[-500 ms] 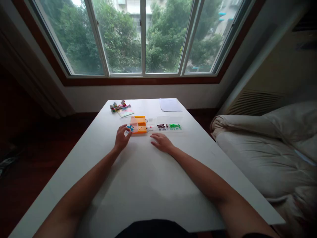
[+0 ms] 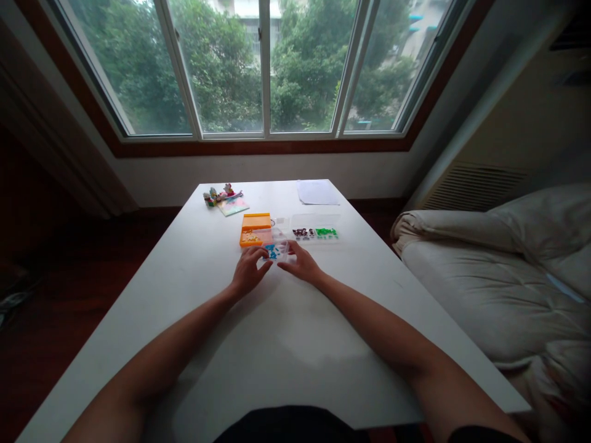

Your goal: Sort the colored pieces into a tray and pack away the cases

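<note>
A clear plastic box [image 2: 276, 252] with small blue pieces in it is between my two hands, its clear lid raised at the back. My left hand [image 2: 249, 268] grips its left side with curled fingers. At the right side, my right hand [image 2: 301, 262] holds the edge with thumb and fingers. Just behind stands an orange open box [image 2: 257, 220] with small pale yellow pieces, partly seen through the clear lid. To the right, an open clear case [image 2: 318, 219] contains dark brown pieces [image 2: 303, 233] and green pieces [image 2: 327, 232].
On the white table [image 2: 258, 344], small toy figures [image 2: 223, 193] and a pastel card [image 2: 233, 205] lie at the far left. Sheets of white paper [image 2: 317, 192] rest at the far right. A pale sofa [image 2: 462, 283] stands beside the table's right edge.
My left hand has brought the clear box of blue pieces right and nearer, from in front of the orange box. My right hand now holds its right side.
</note>
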`<state>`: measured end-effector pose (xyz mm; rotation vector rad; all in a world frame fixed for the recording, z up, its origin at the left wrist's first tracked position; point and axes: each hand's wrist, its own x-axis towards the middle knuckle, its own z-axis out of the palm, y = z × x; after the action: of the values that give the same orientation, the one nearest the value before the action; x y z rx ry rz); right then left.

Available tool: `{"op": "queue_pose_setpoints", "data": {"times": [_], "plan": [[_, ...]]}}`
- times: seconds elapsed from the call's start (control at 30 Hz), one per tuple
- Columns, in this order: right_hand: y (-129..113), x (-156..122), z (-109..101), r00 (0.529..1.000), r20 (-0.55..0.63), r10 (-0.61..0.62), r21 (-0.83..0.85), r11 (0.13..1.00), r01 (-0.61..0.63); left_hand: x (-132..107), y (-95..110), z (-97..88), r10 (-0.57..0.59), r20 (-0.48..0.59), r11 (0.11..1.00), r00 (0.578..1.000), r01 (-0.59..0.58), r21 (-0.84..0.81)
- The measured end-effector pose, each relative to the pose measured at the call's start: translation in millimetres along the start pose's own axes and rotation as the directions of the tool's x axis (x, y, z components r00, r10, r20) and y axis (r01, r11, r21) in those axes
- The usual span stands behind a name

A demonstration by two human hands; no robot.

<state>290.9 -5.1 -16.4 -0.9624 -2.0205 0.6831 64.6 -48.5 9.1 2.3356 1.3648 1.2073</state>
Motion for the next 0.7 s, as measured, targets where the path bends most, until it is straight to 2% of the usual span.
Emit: {"op": "queue_pose_setpoints", "data": {"times": [0.2, 0.43, 0.53, 0.7], "plan": [[-0.3, 0.5, 2.1, 0.999, 0.044, 0.016, 0.052, 0.998, -0.018, -1.9, -3.5, -0.2, 0.054, 0.076, 0.993, 0.996, -0.062, 0.105], [9.2, 4.2, -4.5, 0.985, 0.158, 0.065, 0.123, 0.989, -0.085, -5.2, -3.3, 0.6, 0.070, 0.171, 0.967, 0.983, -0.110, 0.232], [11.8, 5.3, -7.1, 0.973, 0.218, 0.076, 0.110, 0.989, -0.102, -5.0, -2.5, 0.4, 0.139, 0.227, 0.962, 0.964, -0.186, 0.201], [9.4, 4.4, -8.6, 0.954, 0.298, 0.037, 0.095, 0.993, -0.068, -2.7, -7.2, 0.2, 0.280, 0.304, 0.948, 0.911, -0.312, 0.060]]}}
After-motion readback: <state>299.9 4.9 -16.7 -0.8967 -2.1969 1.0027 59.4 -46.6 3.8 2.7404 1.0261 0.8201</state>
